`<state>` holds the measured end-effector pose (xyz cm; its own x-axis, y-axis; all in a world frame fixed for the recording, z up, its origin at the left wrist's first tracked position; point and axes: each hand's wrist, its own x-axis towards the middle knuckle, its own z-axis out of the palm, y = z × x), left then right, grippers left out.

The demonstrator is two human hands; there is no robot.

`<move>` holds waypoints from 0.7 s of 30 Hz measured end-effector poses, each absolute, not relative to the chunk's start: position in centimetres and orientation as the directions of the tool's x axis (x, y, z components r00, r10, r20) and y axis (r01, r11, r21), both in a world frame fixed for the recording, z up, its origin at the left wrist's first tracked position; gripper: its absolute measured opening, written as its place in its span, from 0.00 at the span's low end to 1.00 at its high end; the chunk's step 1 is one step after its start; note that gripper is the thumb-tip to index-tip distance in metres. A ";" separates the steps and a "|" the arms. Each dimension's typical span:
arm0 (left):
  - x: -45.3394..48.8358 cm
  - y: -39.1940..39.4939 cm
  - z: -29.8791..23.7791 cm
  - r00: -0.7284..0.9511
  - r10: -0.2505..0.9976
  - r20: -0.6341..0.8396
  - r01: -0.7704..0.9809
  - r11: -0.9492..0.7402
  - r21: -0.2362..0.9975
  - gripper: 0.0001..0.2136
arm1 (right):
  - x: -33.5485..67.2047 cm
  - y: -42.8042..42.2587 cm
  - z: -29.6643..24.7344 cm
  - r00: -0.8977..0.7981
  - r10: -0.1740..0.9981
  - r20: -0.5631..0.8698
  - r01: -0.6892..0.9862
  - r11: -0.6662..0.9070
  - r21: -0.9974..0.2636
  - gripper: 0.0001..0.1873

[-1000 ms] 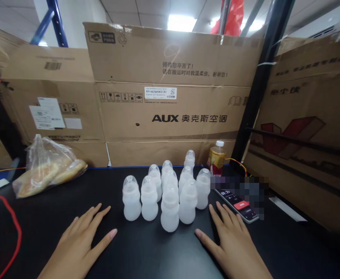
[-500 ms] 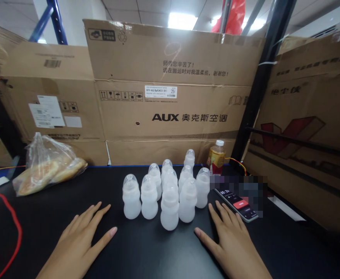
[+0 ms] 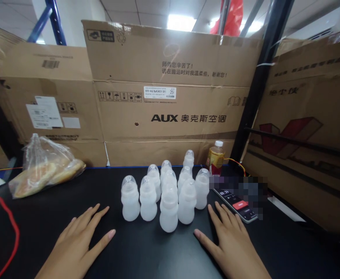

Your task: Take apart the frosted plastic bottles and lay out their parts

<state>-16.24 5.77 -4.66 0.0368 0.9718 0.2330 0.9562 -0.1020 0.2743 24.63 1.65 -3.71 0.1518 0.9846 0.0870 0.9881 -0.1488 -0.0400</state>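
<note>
Just in front of the upright frosted plastic baby bottles (image 3: 169, 213), the left hand (image 3: 77, 246) and right hand (image 3: 230, 244) rest on the black table (image 3: 146, 255), fingers spread apart, gripping nothing. To the bottles' right lies a smartphone (image 3: 234, 203); to their left, a plastic bag of bread (image 3: 43, 170).

Milky-white bottles (image 3: 169, 209), black tabletop (image 3: 146, 252), tan cardboard boxes (image 3: 170, 108), red cable (image 3: 13, 228)

bottles (image 3: 169, 213): frosted translucent plastic | tabletop (image 3: 146, 252): smooth matt black | bag (image 3: 35, 155): glossy clear plastic | boxes (image 3: 170, 104): matt corrugated cardboard
</note>
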 end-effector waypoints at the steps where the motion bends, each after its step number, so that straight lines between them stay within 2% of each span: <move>1: -16.3 5.9 -4.8 0.039 0.969 0.244 0.955 -0.108 0.275 0.43 | 24.6 1.7 -3.7 0.153 0.985 0.083 0.988 -0.150 -0.037 0.49; 8: -15.9 6.0 -4.3 0.024 0.975 0.220 0.959 -0.084 0.270 0.46 | 24.9 1.6 -4.2 0.145 0.982 0.124 0.989 -0.142 -0.033 0.50; 21: -15.8 5.6 -3.7 0.004 0.990 0.140 0.966 -0.041 0.256 0.49 | 24.3 1.5 -2.9 0.170 0.985 0.022 0.985 -0.170 -0.010 0.49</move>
<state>-15.80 5.62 -3.66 0.0044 0.9901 0.1401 0.9657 -0.0406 0.2564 24.31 1.46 -2.90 0.1697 0.9852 0.0221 0.9855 -0.1695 -0.0104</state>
